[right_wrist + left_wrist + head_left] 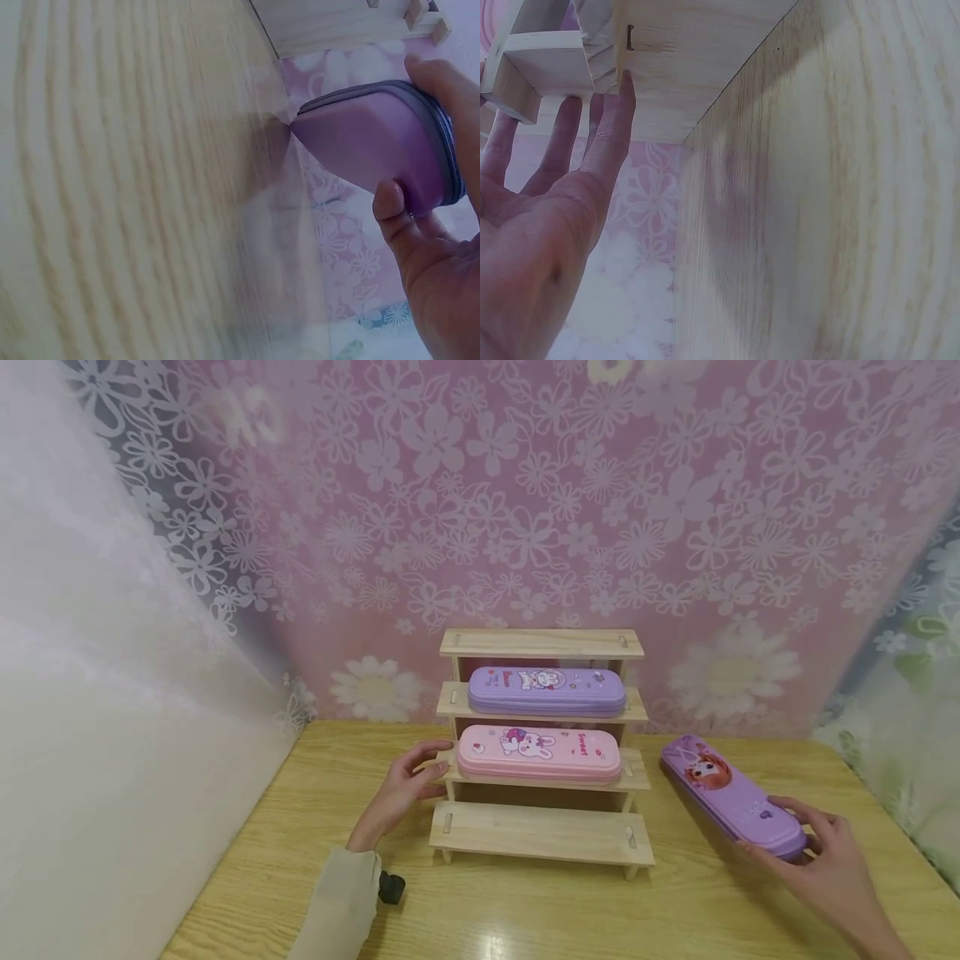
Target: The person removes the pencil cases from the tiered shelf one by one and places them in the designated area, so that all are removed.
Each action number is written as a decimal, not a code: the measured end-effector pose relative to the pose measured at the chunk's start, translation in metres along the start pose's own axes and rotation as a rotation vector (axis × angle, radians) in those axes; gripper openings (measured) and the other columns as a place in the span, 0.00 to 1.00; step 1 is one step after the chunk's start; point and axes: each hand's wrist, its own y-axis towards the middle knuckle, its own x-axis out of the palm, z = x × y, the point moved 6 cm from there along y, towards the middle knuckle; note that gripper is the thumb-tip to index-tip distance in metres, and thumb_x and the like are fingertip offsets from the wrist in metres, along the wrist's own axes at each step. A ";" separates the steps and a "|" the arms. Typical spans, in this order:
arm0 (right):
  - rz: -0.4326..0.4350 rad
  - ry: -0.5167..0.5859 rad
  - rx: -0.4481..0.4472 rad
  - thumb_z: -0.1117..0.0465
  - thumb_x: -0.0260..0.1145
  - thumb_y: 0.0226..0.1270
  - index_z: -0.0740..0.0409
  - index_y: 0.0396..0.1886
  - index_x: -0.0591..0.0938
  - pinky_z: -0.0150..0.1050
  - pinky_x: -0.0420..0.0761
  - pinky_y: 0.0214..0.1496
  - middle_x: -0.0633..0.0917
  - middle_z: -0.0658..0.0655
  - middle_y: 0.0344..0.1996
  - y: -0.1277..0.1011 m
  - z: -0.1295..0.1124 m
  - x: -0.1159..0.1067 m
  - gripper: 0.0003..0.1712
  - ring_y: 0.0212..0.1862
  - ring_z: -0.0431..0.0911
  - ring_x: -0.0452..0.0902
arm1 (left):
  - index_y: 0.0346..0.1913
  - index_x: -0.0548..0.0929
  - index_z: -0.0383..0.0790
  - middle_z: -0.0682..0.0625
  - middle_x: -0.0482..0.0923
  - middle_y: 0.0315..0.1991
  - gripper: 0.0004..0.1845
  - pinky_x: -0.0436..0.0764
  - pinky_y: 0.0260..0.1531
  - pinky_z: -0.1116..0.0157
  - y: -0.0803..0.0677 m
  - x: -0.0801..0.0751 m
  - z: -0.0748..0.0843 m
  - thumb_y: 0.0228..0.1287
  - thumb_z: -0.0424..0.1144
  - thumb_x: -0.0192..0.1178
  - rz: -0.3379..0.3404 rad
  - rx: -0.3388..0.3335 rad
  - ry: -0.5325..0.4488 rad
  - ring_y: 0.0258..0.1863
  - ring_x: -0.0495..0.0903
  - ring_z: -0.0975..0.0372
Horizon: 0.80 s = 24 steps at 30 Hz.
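A stepped wooden shelf [540, 831] stands at the middle of the table. Its second step carries a purple pencil case [546, 689] and the step below a pink pencil case [538, 752]. My left hand [429, 770] touches the shelf's left end with straight fingers [604, 142], beside the pink case. A second purple pencil case [727, 793] with a cartoon girl lies slanted on the table to the right. My right hand [813, 839] grips its near end. In the right wrist view the thumb [391, 206] and fingers curl round that case [375, 142].
The light wood table [525, 910] ends at a floral pink backdrop [525, 527] behind the shelf. A white wall [112, 693] closes the left side. The shelf's top and bottom steps hold nothing. A black wrist strap piece [390, 887] shows at my left sleeve.
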 end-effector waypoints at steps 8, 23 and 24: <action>-0.132 0.058 -0.039 0.61 0.81 0.57 0.56 0.72 0.69 0.26 0.81 0.30 0.67 0.28 0.52 -0.007 -0.001 0.021 0.45 0.36 0.25 0.78 | 0.69 0.75 0.39 0.38 0.69 0.65 0.22 0.77 0.60 0.33 -0.001 0.000 -0.002 0.77 0.38 0.58 -0.001 0.002 -0.001 0.49 0.82 0.61; -0.231 -0.067 -0.108 0.55 0.84 0.52 0.61 0.69 0.71 0.28 0.80 0.29 0.78 0.73 0.58 -0.002 -0.016 0.042 0.47 0.31 0.28 0.79 | 0.69 0.75 0.40 0.39 0.69 0.66 0.22 0.77 0.60 0.33 0.001 0.000 -0.003 0.77 0.40 0.58 -0.006 0.009 -0.003 0.50 0.82 0.60; -0.238 -0.080 -0.111 0.55 0.84 0.52 0.62 0.69 0.71 0.28 0.80 0.29 0.78 0.73 0.58 -0.002 -0.016 0.043 0.47 0.31 0.29 0.79 | 0.69 0.75 0.40 0.39 0.69 0.66 0.22 0.77 0.60 0.33 0.001 0.000 -0.003 0.77 0.40 0.58 -0.007 0.009 -0.005 0.50 0.82 0.61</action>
